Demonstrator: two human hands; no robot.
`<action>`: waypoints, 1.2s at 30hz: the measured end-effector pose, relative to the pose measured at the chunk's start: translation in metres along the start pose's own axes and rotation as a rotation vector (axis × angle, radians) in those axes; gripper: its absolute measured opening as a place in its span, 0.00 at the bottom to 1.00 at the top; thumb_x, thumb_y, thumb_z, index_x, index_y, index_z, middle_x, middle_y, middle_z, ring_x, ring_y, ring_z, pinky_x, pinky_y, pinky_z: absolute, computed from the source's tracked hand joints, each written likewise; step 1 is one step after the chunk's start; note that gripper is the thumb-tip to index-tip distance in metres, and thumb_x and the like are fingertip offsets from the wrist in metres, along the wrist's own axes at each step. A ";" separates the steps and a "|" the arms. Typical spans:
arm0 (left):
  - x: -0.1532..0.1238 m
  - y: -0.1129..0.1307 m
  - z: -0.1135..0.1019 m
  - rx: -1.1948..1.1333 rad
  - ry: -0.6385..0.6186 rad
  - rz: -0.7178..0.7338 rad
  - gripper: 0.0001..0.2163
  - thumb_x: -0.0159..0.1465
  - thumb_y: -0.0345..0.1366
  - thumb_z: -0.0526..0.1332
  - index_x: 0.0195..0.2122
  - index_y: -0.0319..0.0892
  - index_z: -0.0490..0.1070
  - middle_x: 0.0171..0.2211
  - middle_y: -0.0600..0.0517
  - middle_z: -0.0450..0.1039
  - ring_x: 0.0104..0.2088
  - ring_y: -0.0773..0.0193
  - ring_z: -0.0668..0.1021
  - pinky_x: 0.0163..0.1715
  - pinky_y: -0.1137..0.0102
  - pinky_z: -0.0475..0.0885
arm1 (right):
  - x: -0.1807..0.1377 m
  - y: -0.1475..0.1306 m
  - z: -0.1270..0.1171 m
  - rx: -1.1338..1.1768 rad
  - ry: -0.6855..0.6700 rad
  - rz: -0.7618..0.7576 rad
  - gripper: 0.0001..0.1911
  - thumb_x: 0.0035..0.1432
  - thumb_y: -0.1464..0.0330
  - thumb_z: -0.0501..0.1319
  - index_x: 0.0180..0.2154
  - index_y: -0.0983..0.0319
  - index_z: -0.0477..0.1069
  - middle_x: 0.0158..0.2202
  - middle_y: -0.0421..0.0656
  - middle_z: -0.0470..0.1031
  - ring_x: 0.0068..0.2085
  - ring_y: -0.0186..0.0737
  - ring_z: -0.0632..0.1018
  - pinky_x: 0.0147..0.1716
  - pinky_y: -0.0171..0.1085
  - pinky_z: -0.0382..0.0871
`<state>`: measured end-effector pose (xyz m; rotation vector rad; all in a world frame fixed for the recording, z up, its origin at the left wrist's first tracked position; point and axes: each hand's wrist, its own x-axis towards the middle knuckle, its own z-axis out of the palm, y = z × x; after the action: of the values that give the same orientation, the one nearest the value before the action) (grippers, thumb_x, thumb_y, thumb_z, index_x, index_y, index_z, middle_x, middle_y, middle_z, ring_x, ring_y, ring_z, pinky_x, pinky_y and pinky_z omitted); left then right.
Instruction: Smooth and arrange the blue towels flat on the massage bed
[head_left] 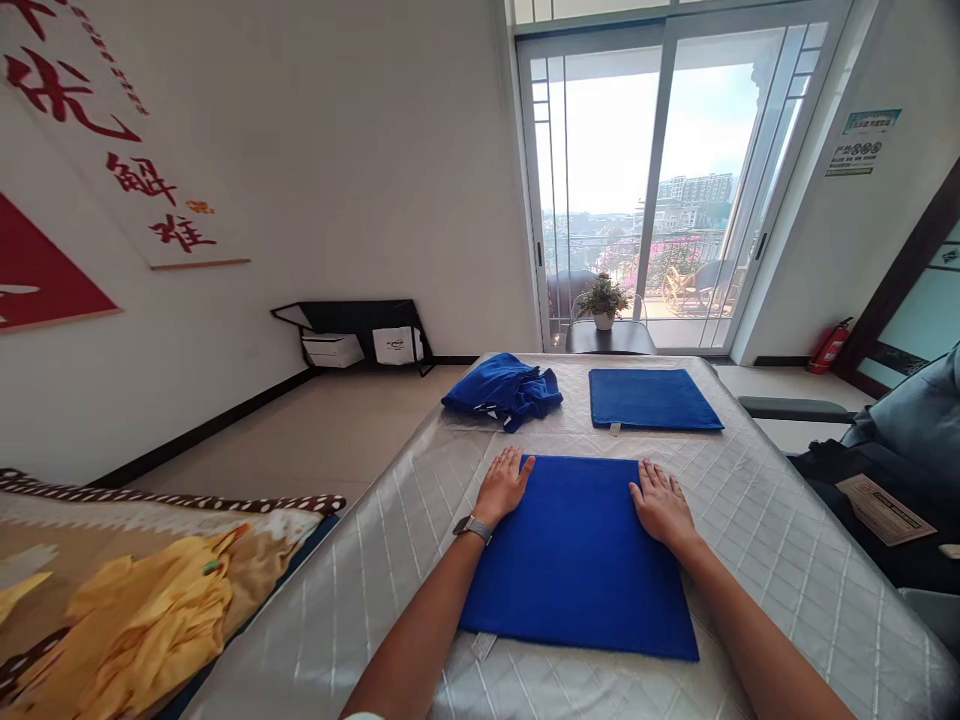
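Note:
A blue cloth cover (577, 560) lies flat and square in front of me, a white tag at its near left edge. My left hand (504, 487) rests on its far left corner, fingers stretched out, a watch on the wrist. On the far right corner lies my right hand (661, 500), its fingers spread and flat. Farther off to the right is a second flat blue cloth cover (652, 398), also with a white tag. A crumpled pile of blue cloth (504, 388) sits at the far left.
Everything blue lies on a silvery quilted table cover (757, 530). At left, a yellow garment (161, 610) lies on a patterned blanket (277, 540). A dark chair (915, 420) stands at right. Beyond the far edge, a potted plant (603, 300) stands before the glass doors.

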<state>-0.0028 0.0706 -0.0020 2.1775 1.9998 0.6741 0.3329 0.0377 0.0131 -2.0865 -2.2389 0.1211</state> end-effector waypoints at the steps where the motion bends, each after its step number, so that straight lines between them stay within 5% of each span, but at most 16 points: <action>1: -0.001 0.001 0.001 0.034 0.006 0.012 0.33 0.73 0.55 0.40 0.67 0.34 0.59 0.68 0.38 0.57 0.70 0.51 0.56 0.69 0.56 0.48 | 0.000 0.000 0.000 0.001 -0.002 0.004 0.35 0.70 0.56 0.35 0.72 0.66 0.41 0.74 0.44 0.40 0.73 0.42 0.43 0.69 0.48 0.33; 10: -0.004 0.007 -0.003 0.119 -0.014 0.016 0.33 0.72 0.55 0.40 0.67 0.36 0.58 0.68 0.39 0.59 0.70 0.50 0.56 0.69 0.54 0.48 | -0.003 -0.002 -0.004 0.030 0.002 0.012 0.35 0.70 0.57 0.36 0.72 0.67 0.42 0.74 0.44 0.40 0.72 0.42 0.44 0.69 0.48 0.33; 14: -0.006 0.028 -0.015 0.069 0.051 0.040 0.31 0.71 0.55 0.42 0.66 0.40 0.60 0.68 0.43 0.58 0.70 0.47 0.54 0.69 0.50 0.45 | -0.003 -0.002 -0.004 0.057 0.000 0.015 0.35 0.70 0.58 0.37 0.72 0.67 0.41 0.74 0.45 0.40 0.73 0.43 0.43 0.69 0.48 0.33; 19: -0.015 0.114 -0.010 -0.093 0.014 0.266 0.24 0.73 0.49 0.43 0.62 0.46 0.67 0.64 0.47 0.66 0.66 0.53 0.64 0.67 0.57 0.56 | -0.003 -0.002 -0.002 0.062 0.018 0.002 0.35 0.70 0.58 0.38 0.72 0.68 0.42 0.73 0.47 0.41 0.73 0.44 0.44 0.69 0.49 0.33; 23: -0.019 0.197 0.021 -0.272 -0.036 0.474 0.22 0.73 0.48 0.47 0.62 0.45 0.66 0.63 0.46 0.67 0.64 0.56 0.67 0.66 0.61 0.61 | -0.005 0.001 -0.002 0.026 0.008 -0.017 0.34 0.69 0.62 0.40 0.71 0.68 0.43 0.74 0.48 0.41 0.72 0.45 0.44 0.69 0.50 0.35; 26: -0.014 0.232 0.045 -0.393 -0.056 0.486 0.25 0.74 0.49 0.45 0.64 0.42 0.64 0.64 0.43 0.66 0.65 0.58 0.66 0.66 0.62 0.61 | -0.007 0.004 -0.002 -0.017 -0.019 -0.067 0.35 0.66 0.66 0.46 0.71 0.67 0.45 0.73 0.50 0.43 0.72 0.48 0.45 0.69 0.50 0.35; 30: -0.004 0.237 0.065 -0.418 -0.110 0.435 0.28 0.74 0.51 0.39 0.66 0.40 0.60 0.65 0.40 0.63 0.67 0.58 0.63 0.67 0.59 0.59 | -0.007 0.006 -0.001 -0.043 -0.053 -0.085 0.36 0.65 0.66 0.47 0.71 0.69 0.44 0.73 0.51 0.44 0.72 0.48 0.45 0.69 0.50 0.33; 36: 0.000 0.197 0.066 -0.265 -0.150 0.413 0.32 0.72 0.56 0.41 0.69 0.41 0.55 0.69 0.41 0.56 0.70 0.54 0.57 0.69 0.55 0.51 | -0.002 0.002 0.001 0.013 0.003 -0.035 0.34 0.68 0.64 0.40 0.72 0.66 0.41 0.74 0.45 0.40 0.72 0.45 0.44 0.69 0.49 0.35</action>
<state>0.2036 0.0599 0.0121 2.4055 1.3132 0.7438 0.3350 0.0359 0.0116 -2.0391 -2.2656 0.1300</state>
